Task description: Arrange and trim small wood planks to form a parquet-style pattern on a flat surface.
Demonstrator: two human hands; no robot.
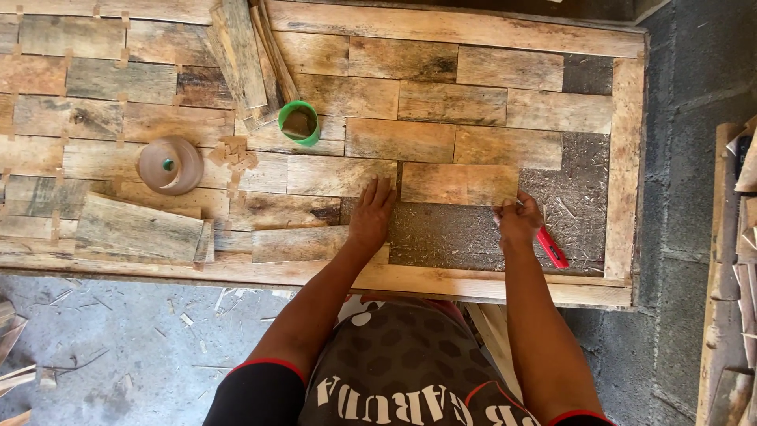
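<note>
Head view, looking down on a framed wooden panel being faced with short reclaimed wood planks. Landmark: the loose plank, lying flat over the bare chipboard patch in the panel's lower right part, its left end butted against the already laid planks. Left hand sits just left of that plank, palm down, fingers spread flat on the neighbouring laid plank, fingertips near the loose plank's lower left corner; contact with the loose plank itself can't be told. Right hand is at the plank's lower right corner, fingers curled together and pinching the plank's edge there. Red utility knife lies on the chipboard just below-right of the plank, partly hidden by the right hand; whether that hand touches it can't be told. Green cup stands well up-left of the plank, something brownish inside. Round brown lid with a green knob is far left of the plank. Small pile of wood spacers between lid and cup. Stack of spare planks leans up-left, beyond the cup. Another loose board lies far left, below the lid.
</note>
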